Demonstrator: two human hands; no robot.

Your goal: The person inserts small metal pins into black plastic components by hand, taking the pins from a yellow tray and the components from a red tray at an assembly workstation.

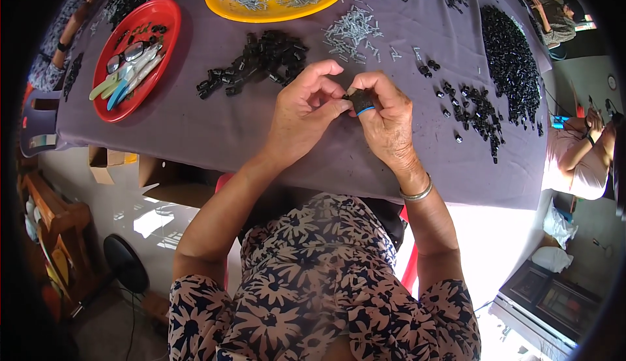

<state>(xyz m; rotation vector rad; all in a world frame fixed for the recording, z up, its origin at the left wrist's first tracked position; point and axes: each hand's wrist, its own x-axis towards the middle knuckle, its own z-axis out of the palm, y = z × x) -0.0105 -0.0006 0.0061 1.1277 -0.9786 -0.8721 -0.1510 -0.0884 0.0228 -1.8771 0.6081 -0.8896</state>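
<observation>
Above the near part of the table, my left hand [305,110] and my right hand [386,115] meet at their fingertips. Both are closed in a pinch around a small dark part [346,98], mostly hidden by the fingers. A black wrap with a blue edge [362,101] covers my right thumb. Just beyond my left hand lies a heap of black plastic pieces [264,61]. Small silver screws or springs, too small to tell which, form a loose pile [352,32] beyond both hands. Scattered small black parts [479,110] lie to the right.
A red tray [171,32] at left holds cutter-like tools and eyeglasses. The yellow plate [274,15] at the back is heaped with silver pieces. A large black pile [512,68] covers the right side of the purple-grey tablecloth [195,123]. Other people sit around the table.
</observation>
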